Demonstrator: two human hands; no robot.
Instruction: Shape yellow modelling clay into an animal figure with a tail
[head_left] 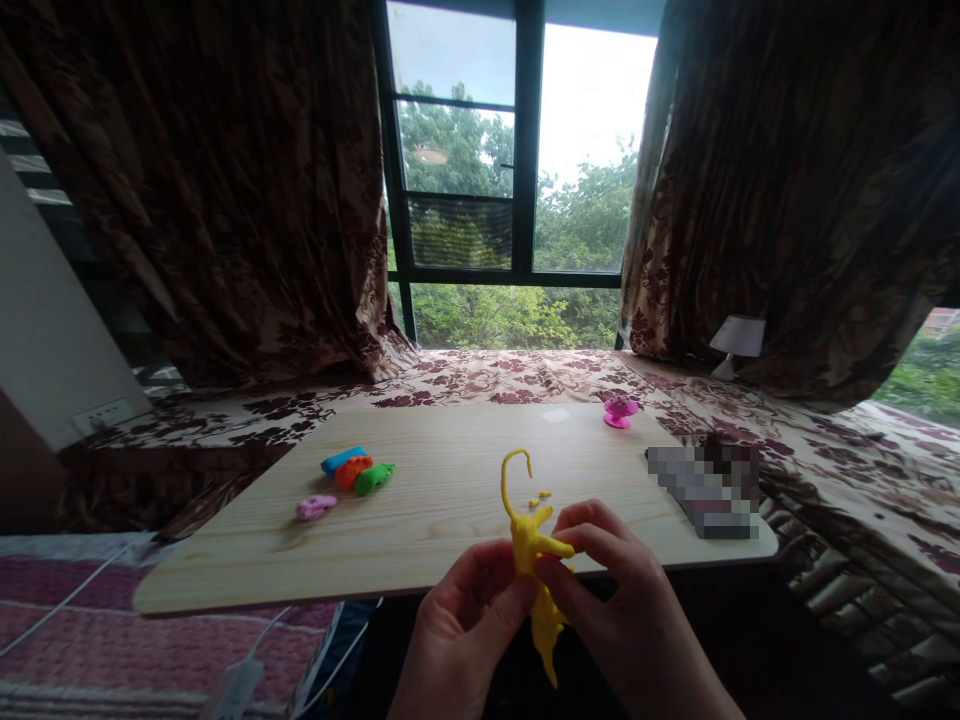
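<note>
A yellow clay figure (525, 545) with a long curled tail and short stubby limbs is held up just over the table's near edge. My left hand (472, 620) pinches its body from the left, thumb in front. On the other side, my right hand (607, 570) has thumb and fingers closed around one of its limbs. The tail curls upward and a pointed end hangs down below my hands. Small yellow clay bits (538, 498) lie on the table behind the figure.
Blue clay (341, 460), orange clay (352, 472), green clay (375, 479) and pink clay (316, 507) lie on the left of the wooden table (435, 540). A magenta clay piece (620, 411) stands far right. A blurred-out object (705, 492) lies at right; a lamp (738, 338) stands beyond.
</note>
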